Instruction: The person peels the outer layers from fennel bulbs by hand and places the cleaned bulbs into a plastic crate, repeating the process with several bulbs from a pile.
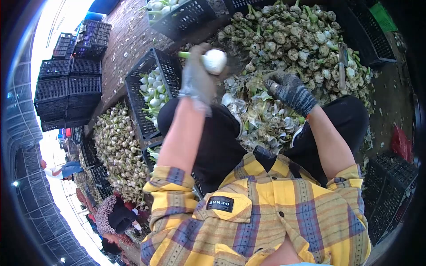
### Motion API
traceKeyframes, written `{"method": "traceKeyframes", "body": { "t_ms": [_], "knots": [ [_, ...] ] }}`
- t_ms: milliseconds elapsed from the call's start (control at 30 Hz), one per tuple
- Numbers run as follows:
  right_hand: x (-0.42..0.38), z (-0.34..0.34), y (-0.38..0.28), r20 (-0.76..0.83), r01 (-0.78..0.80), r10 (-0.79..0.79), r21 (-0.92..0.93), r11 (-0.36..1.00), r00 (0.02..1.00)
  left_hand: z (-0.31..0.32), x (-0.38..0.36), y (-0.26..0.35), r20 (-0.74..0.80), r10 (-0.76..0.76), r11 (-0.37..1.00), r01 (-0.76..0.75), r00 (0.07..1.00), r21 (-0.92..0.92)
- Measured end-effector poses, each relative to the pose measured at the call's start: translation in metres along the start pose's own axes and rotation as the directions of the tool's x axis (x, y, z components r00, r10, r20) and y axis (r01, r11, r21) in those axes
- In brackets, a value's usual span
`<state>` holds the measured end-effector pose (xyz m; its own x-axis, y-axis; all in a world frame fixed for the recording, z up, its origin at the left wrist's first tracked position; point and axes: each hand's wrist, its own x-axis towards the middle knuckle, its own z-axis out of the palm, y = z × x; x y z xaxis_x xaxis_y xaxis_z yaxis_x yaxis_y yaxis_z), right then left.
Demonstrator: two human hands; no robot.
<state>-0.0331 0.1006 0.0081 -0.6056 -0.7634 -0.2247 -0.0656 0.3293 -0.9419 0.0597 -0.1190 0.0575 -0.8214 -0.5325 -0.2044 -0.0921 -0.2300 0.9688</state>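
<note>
Raised beside the black crate of peeled bulbs [154,91], my gloved left hand [197,77] is closed on a clean white bulb [214,61] with a short green stem; the hand is blurred by motion. My gloved right hand [290,92] is over the heap of loose skins [262,116], its fingers curled together, and what they hold, if anything, is hidden. Behind it lies a large pile of unpeeled, soil-marked bulbs [293,40]. A tool with a wooden handle [342,75] rests on that pile.
More crates stand at the top [186,20], upper right [370,35] and lower right [386,190]. Stacked black crates [69,93] are at the left, near another bulb heap [120,150]. Other people [117,215] are at the lower left. A red bag [401,142] lies at the right.
</note>
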Motion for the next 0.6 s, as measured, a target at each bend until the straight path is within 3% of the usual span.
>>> {"method": "traceKeyframes", "body": {
  "t_ms": [33, 67, 100, 133, 167, 200, 233, 267, 300, 367, 400, 467, 500, 567, 600],
  "knots": [
    [-0.001, 0.002, 0.001, 0.001, 0.033, -0.033, -0.046, 0.998, 0.999, -0.018, -0.003, 0.011, 0.098, 0.346, 0.696, -0.326, 0.933, 0.640],
    [-0.004, 0.001, 0.002, -0.004, 0.061, -0.062, -0.094, 0.994, 0.998, -0.036, -0.006, 0.022, 0.174, 0.615, 0.264, -0.409, 0.769, 0.873],
    [-0.007, 0.001, -0.004, 0.005, 0.091, -0.091, -0.115, 0.989, 0.996, -0.061, 0.002, 0.025, 0.070, 0.543, 0.422, -0.344, 0.837, 0.839],
    [-0.010, -0.001, -0.013, 0.019, 0.022, -0.019, -0.194, 0.981, 1.000, -0.074, -0.006, 0.040, 0.029, 0.553, 0.472, -0.341, 0.833, 0.813],
    [-0.009, -0.001, -0.006, 0.029, 0.062, -0.057, -0.188, 0.980, 0.998, -0.093, -0.011, 0.053, 0.024, 0.553, 0.342, -0.253, 0.833, 0.905],
    [-0.009, 0.000, 0.002, 0.041, 0.104, -0.098, -0.180, 0.978, 0.994, -0.102, -0.023, 0.057, 0.014, 0.662, 0.204, -0.197, 0.749, 0.959],
    [-0.011, -0.001, 0.004, 0.040, 0.086, -0.081, -0.150, 0.985, 0.996, -0.143, -0.018, 0.050, 0.049, 0.675, 0.082, -0.141, 0.736, 0.987],
    [-0.012, -0.001, 0.005, 0.039, 0.072, -0.068, -0.120, 0.990, 0.997, -0.193, -0.009, 0.037, -0.119, 0.644, 0.246, -0.057, 0.756, 0.968],
    [-0.013, -0.001, 0.006, 0.041, 0.060, -0.056, -0.089, 0.994, 0.998, -0.258, -0.002, 0.017, -0.244, 0.590, 0.196, 0.156, 0.769, 0.968],
    [-0.017, -0.003, 0.005, 0.010, 0.093, -0.093, -0.053, 0.994, 0.996, -0.278, 0.003, 0.012, -0.475, 0.392, 0.604, 0.169, 0.788, 0.779],
    [-0.020, -0.004, 0.003, -0.004, 0.109, -0.109, -0.036, 0.993, 0.994, -0.277, 0.011, 0.011, -0.515, 0.276, 0.836, 0.062, 0.811, 0.545],
    [-0.024, -0.008, 0.001, 0.024, 0.126, -0.123, -0.175, 0.977, 0.992, -0.271, 0.030, 0.001, -0.326, 0.280, 0.835, -0.062, 0.903, 0.547],
    [-0.023, -0.011, 0.004, 0.085, 0.134, -0.117, -0.229, 0.964, 0.989, -0.246, 0.045, 0.000, -0.093, 0.340, 0.605, -0.142, 0.936, 0.784],
    [-0.025, -0.013, 0.002, 0.126, 0.085, -0.056, -0.233, 0.969, 0.990, -0.176, 0.072, 0.000, 0.111, 0.255, 0.526, -0.234, 0.960, 0.817],
    [-0.027, -0.013, -0.001, 0.112, 0.069, -0.048, -0.196, 0.978, 0.993, -0.133, 0.085, -0.004, 0.088, 0.182, 0.711, -0.193, 0.979, 0.676]
  ]
}}
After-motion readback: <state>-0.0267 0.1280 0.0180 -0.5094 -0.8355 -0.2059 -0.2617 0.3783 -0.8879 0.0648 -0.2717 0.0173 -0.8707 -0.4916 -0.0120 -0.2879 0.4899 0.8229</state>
